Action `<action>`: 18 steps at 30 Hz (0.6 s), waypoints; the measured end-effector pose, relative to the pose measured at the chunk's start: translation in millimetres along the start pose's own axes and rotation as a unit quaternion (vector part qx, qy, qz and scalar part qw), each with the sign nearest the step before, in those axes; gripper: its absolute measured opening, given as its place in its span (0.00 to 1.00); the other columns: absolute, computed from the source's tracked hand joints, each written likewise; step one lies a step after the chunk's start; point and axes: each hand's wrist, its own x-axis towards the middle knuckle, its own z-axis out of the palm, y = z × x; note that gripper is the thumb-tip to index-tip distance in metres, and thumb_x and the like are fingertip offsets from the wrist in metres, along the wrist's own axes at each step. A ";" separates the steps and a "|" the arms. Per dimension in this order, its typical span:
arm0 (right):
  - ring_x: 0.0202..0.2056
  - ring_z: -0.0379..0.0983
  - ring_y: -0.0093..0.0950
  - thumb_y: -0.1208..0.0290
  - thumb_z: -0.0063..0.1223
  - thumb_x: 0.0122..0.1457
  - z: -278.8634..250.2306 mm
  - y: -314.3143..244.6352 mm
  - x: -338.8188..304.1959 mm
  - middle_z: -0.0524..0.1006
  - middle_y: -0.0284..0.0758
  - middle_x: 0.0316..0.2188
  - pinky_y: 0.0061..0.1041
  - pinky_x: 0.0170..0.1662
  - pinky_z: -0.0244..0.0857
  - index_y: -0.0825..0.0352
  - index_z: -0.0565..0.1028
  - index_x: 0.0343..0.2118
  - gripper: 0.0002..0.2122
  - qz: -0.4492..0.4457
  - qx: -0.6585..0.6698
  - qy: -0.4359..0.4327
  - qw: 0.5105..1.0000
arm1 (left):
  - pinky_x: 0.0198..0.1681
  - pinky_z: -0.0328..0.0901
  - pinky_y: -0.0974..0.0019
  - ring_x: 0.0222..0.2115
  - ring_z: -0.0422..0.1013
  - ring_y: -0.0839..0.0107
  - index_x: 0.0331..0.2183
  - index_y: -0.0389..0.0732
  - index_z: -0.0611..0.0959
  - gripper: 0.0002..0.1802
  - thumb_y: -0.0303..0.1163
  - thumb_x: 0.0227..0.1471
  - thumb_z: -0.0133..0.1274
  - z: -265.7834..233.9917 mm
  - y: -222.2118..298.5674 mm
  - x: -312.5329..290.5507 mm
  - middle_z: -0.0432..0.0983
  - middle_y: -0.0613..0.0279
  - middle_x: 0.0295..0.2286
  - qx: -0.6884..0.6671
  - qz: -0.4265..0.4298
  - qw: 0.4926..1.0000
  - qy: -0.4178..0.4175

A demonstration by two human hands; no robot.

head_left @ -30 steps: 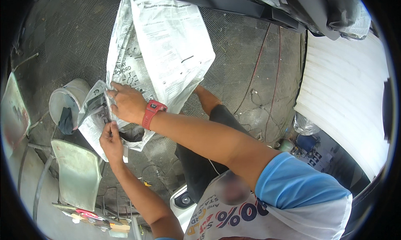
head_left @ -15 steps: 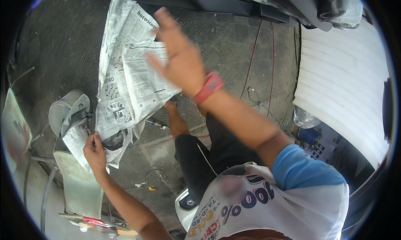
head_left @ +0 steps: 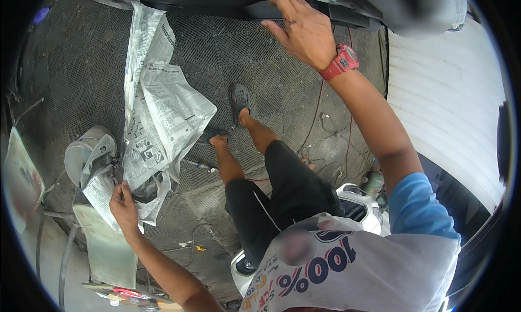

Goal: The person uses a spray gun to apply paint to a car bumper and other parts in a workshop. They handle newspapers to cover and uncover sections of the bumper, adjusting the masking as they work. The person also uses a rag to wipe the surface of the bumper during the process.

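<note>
Long sheets of newspaper (head_left: 157, 119) stretch from a large dark panel (head_left: 217, 5) at the far edge toward me on the left. My left hand (head_left: 125, 206) pinches the near edge of the newspaper between thumb and fingers. More crumpled newspaper hangs loosely beside that hand. My right hand (head_left: 306, 35), with a red watch (head_left: 341, 62) on its wrist, is off to the right of the paper. Its fingers are spread and hold nothing. They overlap the dark panel's lower edge in view; whether they touch it I cannot tell.
A grey-white bucket (head_left: 81, 160) stands left of the paper. Pale curved panels (head_left: 106, 247) lean nearby at lower left. Thin red hoses (head_left: 320, 103) cross the dark patterned floor (head_left: 217, 57). A broad white ribbed panel (head_left: 445, 105) fills the right side.
My right hand has swung away from the newspaper, right and toward the dark panel. The paper's right part has dropped back leftward. My left hand keeps its pinch, slightly lower.
</note>
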 end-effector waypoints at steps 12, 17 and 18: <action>0.45 0.82 0.34 0.57 0.70 0.59 26.5 -19.6 7.0 0.65 0.34 0.74 0.33 0.44 0.79 0.62 0.77 0.49 0.21 0.016 0.021 -0.004 1.000 | 0.28 0.56 0.67 0.25 0.56 0.76 0.28 0.33 0.75 0.21 0.37 0.72 0.55 3.2 -4.7 3.2 0.63 0.68 0.20 -0.025 0.001 1.000 -0.004; 0.46 0.82 0.36 0.60 0.70 0.58 4.7 -7.0 -1.0 0.67 0.42 0.70 0.33 0.46 0.78 0.66 0.78 0.46 0.19 0.060 0.037 0.031 0.997 | 0.28 0.56 0.68 0.25 0.56 0.77 0.29 0.32 0.76 0.20 0.37 0.72 0.55 2.4 -3.7 -0.1 0.64 0.69 0.20 -0.022 0.000 1.000 -0.006; 0.47 0.81 0.37 0.64 0.69 0.58 -5.6 -12.9 -2.1 0.72 0.46 0.65 0.32 0.48 0.76 0.69 0.79 0.42 0.16 0.091 0.054 0.037 0.994 | 0.28 0.56 0.68 0.25 0.57 0.77 0.30 0.32 0.77 0.20 0.36 0.72 0.55 1.8 -4.4 -0.6 0.64 0.68 0.21 -0.021 -0.004 1.000 -0.007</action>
